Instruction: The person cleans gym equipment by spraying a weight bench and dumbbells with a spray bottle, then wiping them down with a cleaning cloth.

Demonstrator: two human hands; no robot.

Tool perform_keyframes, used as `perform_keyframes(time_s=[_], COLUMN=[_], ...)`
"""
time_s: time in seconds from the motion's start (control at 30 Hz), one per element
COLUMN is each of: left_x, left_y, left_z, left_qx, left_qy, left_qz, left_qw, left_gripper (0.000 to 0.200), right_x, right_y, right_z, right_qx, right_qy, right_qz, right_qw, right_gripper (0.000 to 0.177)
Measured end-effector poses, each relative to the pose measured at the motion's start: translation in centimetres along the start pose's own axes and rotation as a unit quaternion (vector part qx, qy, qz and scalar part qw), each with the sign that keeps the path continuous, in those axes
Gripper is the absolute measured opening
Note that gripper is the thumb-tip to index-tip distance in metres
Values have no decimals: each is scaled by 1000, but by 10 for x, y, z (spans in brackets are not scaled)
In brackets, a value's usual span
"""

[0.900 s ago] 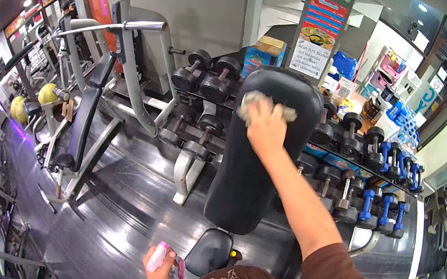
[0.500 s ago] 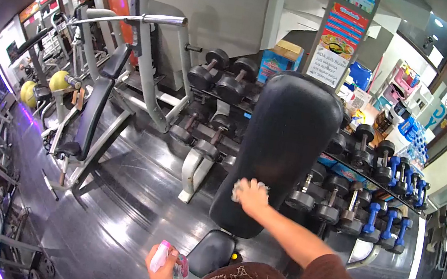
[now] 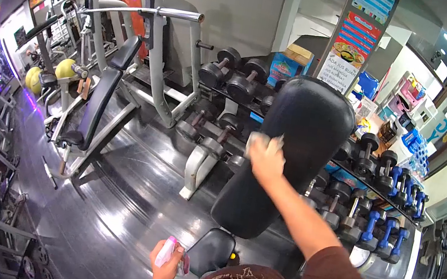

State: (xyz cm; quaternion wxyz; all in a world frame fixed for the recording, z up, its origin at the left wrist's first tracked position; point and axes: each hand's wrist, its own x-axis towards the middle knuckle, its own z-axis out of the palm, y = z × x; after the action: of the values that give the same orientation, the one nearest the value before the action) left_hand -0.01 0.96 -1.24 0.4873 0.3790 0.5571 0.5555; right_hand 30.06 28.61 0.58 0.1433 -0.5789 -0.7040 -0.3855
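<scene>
It was a gym: black and blue dumbbells lined a low rack on the far side, a black padded bench stood before it, and metal-framed exercise equipment occupied the left.

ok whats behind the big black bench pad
Dumbbells show on both sides of the pad, with a blue box and printed signs beyond its top end. Whatever sits directly behind it is covered.

Right arm outstretched, right hand palm down, left hand low, curled
</scene>
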Motion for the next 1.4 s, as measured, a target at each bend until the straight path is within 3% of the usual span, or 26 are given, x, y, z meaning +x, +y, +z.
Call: perform_keyframes(time_s=[0.03, 0.07, 0.17, 0.23, 0.37, 0.43, 0.47, 0.53, 0.63, 0.77, 0.87, 1.07, 1.13, 1.2, 1.27, 1.3, 1.33, 1.37, 1.4], left_x=[-1, -3, -14, -20, -25, -22, -20, -13, 3, 9, 10, -17, -36, -49, -64, -74, -82, -93, -108], left_y=[-2, -3, 3, -8, -24, -23, -23, -37, -67, -46, -46, -43, -32, -26, -59, -73, -79, -84, -86], left_z=[0, -2, -11, -22, -24, -16, -11, -3, 12, 32, 27, -14, -33, -46, -81, -96, -104, -109, -114], left_qx=[-1, -3, 37, 35, 5, 19, 27, 76, 121, 121, 125, 163, 159, 141, 368, 471, 417, 357, 294], left_qy=[3, 8, 11, 18, 18, -14, -30, -70, -101, -108, -104, -25, 19, 77, 29, 0, 22, 48, 74], left_qz=[-2, -4, -3, 7, -14, -38, -50, -44, -17, -50, -48, -46, -105, -147, 42, 129, 49, -33, -117], left_qw=[1000, 1000, 999, 999, 1000, 999, 998, 994, 987, 986, 985, 985, 981, 976, 929, 872, 907, 932, 946], left_gripper=[17, 18, 19, 19, 17, 16, 16, 16, 19, 22, 22, 20, 20, 20, 26, 32, 27, 23, 19], right_x=[-38, -75, -165, -171, -59, 36, 71, 118, 128, 102, 70, -79, -135, -204, -285, -311, -326, -336, -345], right_y=[-25, -39, -70, -67, -23, 22, 48, 94, 126, 108, 68, -24, -47, -70, -89, -102, -113, -126, -131], right_z=[20, 36, 58, 45, -27, -84, -99, -121, -104, -84, -70, 23, 46, 76, 120, 135, 130, 128, 117], right_qx=[40, 90, 126, 121, 128, 81, 55, 91, 62, 76, 119, 102, 122, 121, 96, 99, 101, 103, 131], right_qy=[-31, -90, -269, -356, -138, -79, 15, 114, 117, 112, 55, -58, -125, -268, -239, -370, -501, -574, -562], right_qz=[17, -64, -107, -124, -127, -38, 6, 93, 126, 115, 118, -30, -80, -154, -239, -216, -190, -132, -112], right_qw=[999, 990, 949, 918, 974, 993, 998, 985, 983, 984, 984, 993, 981, 943, 936, 898, 838, 801, 809], right_gripper=[28, 27, 26, 26, 26, 39, 38, 39, 39, 39, 41, 31, 23, 24, 28, 29, 30, 28, 28])
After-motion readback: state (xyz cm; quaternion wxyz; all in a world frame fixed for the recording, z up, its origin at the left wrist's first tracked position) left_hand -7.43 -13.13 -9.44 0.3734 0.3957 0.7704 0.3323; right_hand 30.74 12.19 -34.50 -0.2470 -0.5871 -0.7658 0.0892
